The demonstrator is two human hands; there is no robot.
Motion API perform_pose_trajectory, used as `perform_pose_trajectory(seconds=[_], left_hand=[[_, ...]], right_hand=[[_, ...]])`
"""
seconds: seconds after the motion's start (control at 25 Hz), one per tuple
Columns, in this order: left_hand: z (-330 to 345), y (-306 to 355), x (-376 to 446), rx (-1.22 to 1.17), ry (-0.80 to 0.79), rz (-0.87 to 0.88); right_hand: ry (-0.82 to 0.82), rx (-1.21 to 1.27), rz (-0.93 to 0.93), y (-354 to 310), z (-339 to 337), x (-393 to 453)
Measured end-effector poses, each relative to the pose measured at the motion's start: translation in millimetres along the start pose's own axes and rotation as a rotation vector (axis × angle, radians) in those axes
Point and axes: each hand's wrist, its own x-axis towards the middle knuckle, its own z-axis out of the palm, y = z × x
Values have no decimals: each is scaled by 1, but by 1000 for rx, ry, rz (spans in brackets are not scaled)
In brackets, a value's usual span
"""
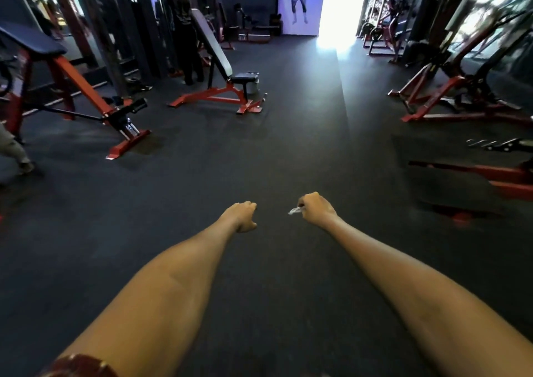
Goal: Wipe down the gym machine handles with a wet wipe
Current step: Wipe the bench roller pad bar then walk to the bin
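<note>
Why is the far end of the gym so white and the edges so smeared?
Head view: the doorway is blown out by daylight, spilling glare onto the floor; the wide lens bends and blurs machines at the edges; the hands, right hand with the wipe, stay fairly sharp.

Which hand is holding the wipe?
The right hand: a white wet wipe sticks out of its fist. The left hand is curled with nothing visible in it.

You're looking at a dark rubber floor (288,134). On it stand a red-framed bench (222,82) ahead left, a slanted red machine (72,88) at far left, and red frames (461,99) right; a blurred plate-like thing (501,145) lies nearby.
</note>
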Motion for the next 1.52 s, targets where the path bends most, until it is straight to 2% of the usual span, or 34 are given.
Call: perform_pose_trajectory(seconds=[0.24, 0.44, 0.56, 0.76, 1.16, 1.36, 1.52], left_hand=[[-46, 0, 187, 11, 15, 57], [-101, 10, 336, 1, 7, 38], [-132, 11, 406, -18, 28, 51], [-158, -3, 527, -8, -13, -5], [-277, -32, 847, -55, 26, 32], [-305, -24, 982, 8, -45, 101], [-337, -36, 1106, 21, -22, 94]], right_hand=[[44, -3, 40, 72, -17, 163], [43, 35, 76, 135, -55, 309], [80, 87, 92, 157, -73, 383], [35, 58, 57, 188, -78, 505], [64, 55, 90, 271, -119, 814], [39, 44, 137, 322, -129, 943], [67, 48, 94, 359, -146, 1076]])
